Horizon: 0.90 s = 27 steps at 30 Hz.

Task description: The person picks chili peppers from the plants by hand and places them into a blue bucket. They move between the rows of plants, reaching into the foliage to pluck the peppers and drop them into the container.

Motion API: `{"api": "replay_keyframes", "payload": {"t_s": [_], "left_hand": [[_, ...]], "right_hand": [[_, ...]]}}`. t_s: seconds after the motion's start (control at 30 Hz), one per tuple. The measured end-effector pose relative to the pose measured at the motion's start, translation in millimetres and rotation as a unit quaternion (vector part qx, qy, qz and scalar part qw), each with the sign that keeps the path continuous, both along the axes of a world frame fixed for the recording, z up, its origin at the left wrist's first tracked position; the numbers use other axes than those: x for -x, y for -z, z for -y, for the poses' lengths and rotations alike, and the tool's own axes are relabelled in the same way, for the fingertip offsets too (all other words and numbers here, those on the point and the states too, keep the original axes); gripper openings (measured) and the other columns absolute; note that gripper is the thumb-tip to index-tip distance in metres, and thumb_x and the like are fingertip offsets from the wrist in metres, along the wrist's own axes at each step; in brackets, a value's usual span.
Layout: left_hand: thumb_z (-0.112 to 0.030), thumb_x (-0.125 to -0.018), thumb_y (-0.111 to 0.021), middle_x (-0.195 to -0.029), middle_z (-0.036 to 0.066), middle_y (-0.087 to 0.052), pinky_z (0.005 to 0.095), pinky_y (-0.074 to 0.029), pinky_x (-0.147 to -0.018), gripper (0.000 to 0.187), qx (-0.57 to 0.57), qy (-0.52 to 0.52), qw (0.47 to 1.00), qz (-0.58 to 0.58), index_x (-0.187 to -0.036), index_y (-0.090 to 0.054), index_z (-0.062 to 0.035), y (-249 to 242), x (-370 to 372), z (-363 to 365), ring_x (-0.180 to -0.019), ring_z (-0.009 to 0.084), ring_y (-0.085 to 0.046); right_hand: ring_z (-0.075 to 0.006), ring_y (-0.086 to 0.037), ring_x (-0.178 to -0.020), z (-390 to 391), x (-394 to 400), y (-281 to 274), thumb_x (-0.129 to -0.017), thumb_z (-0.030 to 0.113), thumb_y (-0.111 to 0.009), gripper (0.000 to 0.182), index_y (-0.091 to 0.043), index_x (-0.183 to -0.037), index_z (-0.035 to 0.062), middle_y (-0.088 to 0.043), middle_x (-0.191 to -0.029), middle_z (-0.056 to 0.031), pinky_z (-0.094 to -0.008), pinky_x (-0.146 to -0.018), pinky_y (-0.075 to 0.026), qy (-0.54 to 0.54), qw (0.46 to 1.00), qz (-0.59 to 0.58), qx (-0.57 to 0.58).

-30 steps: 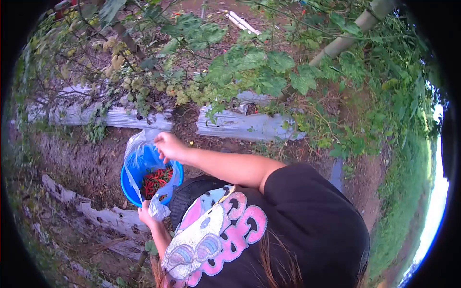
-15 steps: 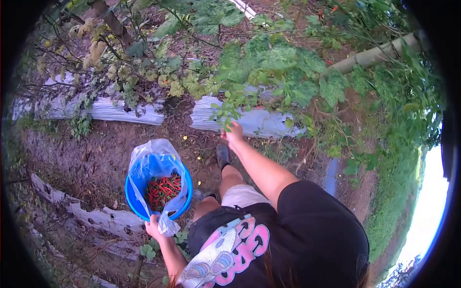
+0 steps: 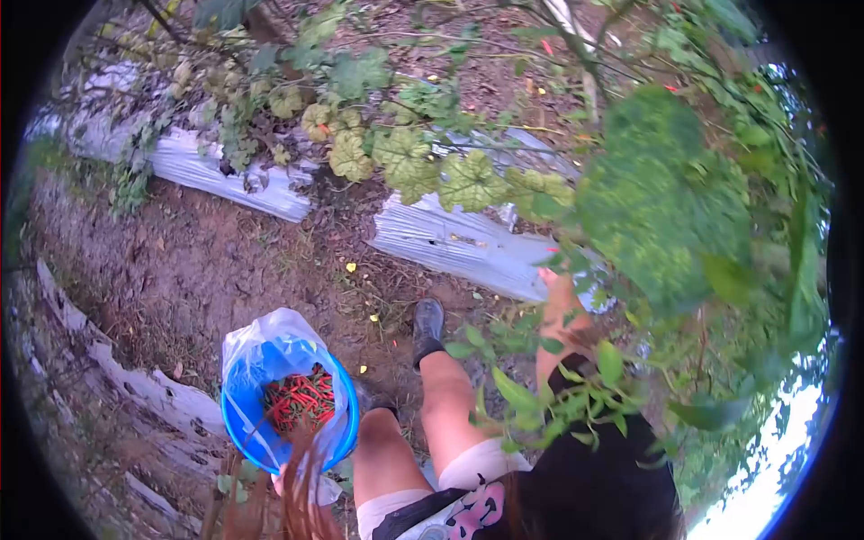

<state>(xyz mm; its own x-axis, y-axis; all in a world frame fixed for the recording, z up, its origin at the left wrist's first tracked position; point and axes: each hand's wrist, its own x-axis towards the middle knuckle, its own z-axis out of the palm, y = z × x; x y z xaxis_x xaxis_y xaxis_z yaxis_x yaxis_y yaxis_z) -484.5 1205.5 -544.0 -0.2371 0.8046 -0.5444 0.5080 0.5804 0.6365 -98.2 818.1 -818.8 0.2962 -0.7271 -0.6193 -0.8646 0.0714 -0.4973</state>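
A blue bucket (image 3: 351, 423) lined with a clear plastic bag (image 3: 261, 337) holds a heap of red and green chillies (image 3: 301, 400). My left hand (image 3: 281, 481) grips its near rim, mostly hidden behind strands of hair. Out to the right, my right hand (image 3: 560, 288) reaches among the leaves above the grey plastic mulch (image 3: 459, 236). Foliage partly covers that hand and its forearm. A small red thing shows just above its fingertips; whether the fingers hold anything is unclear.
Broad green leaves (image 3: 661, 198) and a leafy sprig (image 3: 576, 396) hang close on the right. Yellowing leaves (image 3: 409, 162) stretch over the mulch. Below are muddy soil (image 3: 198, 261), my dark boot (image 3: 429, 326) and torn plastic sheeting (image 3: 135, 369) at left.
My right hand has moved right, deeper into the plants. The view has shifted and tilted, leaves now cover part of my right arm, and hair hangs over the bucket's near side.
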Motion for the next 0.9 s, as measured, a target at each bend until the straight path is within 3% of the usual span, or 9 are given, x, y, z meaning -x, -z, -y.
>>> {"api": "replay_keyframes", "payload": {"t_s": [0.27, 0.43, 0.53, 0.57, 0.63, 0.77, 0.9], "left_hand": [[-0.005, -0.066, -0.059, -0.07, 0.004, -0.055, 0.0301, -0.041, -0.057, 0.013, 0.03, 0.044, 0.998, 0.037, -0.078, -0.055, -0.0018, 34, 54, -3, -0.059, 0.0156, -0.05], [-0.003, -0.065, -0.061, -0.071, 0.005, -0.058, 0.0299, -0.042, -0.058, 0.016, 0.024, 0.069, 0.994, 0.078, -0.081, -0.057, -0.0024, 64, 103, 2, -0.061, 0.0153, -0.051], [-0.001, -0.067, -0.059, -0.069, 0.003, -0.057, 0.0288, -0.042, -0.058, 0.013, 0.054, 0.029, 0.998, 0.023, -0.08, -0.056, -0.0027, 22, 44, 0, -0.061, 0.0146, -0.051], [-0.006, -0.065, -0.055, -0.061, 0.001, -0.051, 0.0274, -0.038, -0.049, 0.009, -0.016, 0.04, 0.999, -0.016, -0.073, -0.051, -0.0046, -2, 6, 5, -0.05, 0.0126, -0.046], [-0.004, -0.068, -0.056, -0.065, 0.002, -0.055, 0.0268, -0.04, -0.052, 0.007, -0.002, 0.019, 1.0, -0.001, -0.074, -0.053, -0.004, -34, -31, 10, -0.054, 0.012, -0.048], [-0.003, -0.068, -0.054, -0.063, 0.002, -0.056, 0.0254, -0.039, -0.051, 0.006, -0.008, 0.012, 1.0, 0.018, -0.074, -0.055, -0.0035, -37, -20, 8, -0.052, 0.0106, -0.048], [-0.003, -0.065, -0.055, -0.061, 0.001, -0.055, 0.0254, -0.037, -0.048, 0.005, -0.03, -0.032, 0.998, 0.037, -0.07, -0.055, -0.0037, -68, -21, 8, -0.049, 0.0102, -0.046]], "right_hand": [[-0.0151, -0.05, -0.059, -150, 111, 19, -0.085, 0.012, -0.047, 0.015, -0.052, -0.099, 0.0106, -0.055, -0.075, -0.0053, -0.0331, -0.052, -0.042, 0.089, 0.991, 0.021, -0.094], [-0.015, -0.049, -0.059, -171, 120, 10, -0.084, 0.012, -0.047, 0.012, -0.053, -0.095, 0.011, -0.054, -0.073, -0.0048, -0.0328, -0.053, -0.041, 0.124, 0.982, 0.034, -0.135], [-0.0149, -0.048, -0.058, -137, 103, 9, -0.084, 0.012, -0.047, 0.011, -0.053, -0.093, 0.0113, -0.054, -0.072, -0.0045, -0.0327, -0.054, -0.041, 0.138, 0.979, 0.054, -0.141], [-0.0149, -0.048, -0.058, -120, 93, 8, -0.084, 0.012, -0.047, 0.01, -0.053, -0.092, 0.0113, -0.054, -0.072, -0.0044, -0.0326, -0.054, -0.041, 0.143, 0.978, 0.063, -0.14], [-0.0148, -0.047, -0.058, -76, 68, 7, -0.084, 0.011, -0.047, 0.01, -0.054, -0.09, 0.0115, -0.054, -0.071, -0.0041, -0.0325, -0.054, -0.04, 0.157, 0.974, 0.084, -0.14], [-0.0148, -0.047, -0.058, 13, 11, -10, -0.083, 0.011, -0.046, 0.009, -0.054, -0.087, 0.0118, -0.053, -0.07, -0.0037, -0.0324, -0.055, -0.04, 0.199, 0.961, 0.122, -0.145], [-0.0147, -0.046, -0.058, 54, -24, -44, -0.082, 0.011, -0.046, 0.009, -0.055, -0.084, 0.0121, -0.052, -0.069, -0.0033, -0.0322, -0.056, -0.039, 0.224, 0.952, 0.139, -0.155]]}}
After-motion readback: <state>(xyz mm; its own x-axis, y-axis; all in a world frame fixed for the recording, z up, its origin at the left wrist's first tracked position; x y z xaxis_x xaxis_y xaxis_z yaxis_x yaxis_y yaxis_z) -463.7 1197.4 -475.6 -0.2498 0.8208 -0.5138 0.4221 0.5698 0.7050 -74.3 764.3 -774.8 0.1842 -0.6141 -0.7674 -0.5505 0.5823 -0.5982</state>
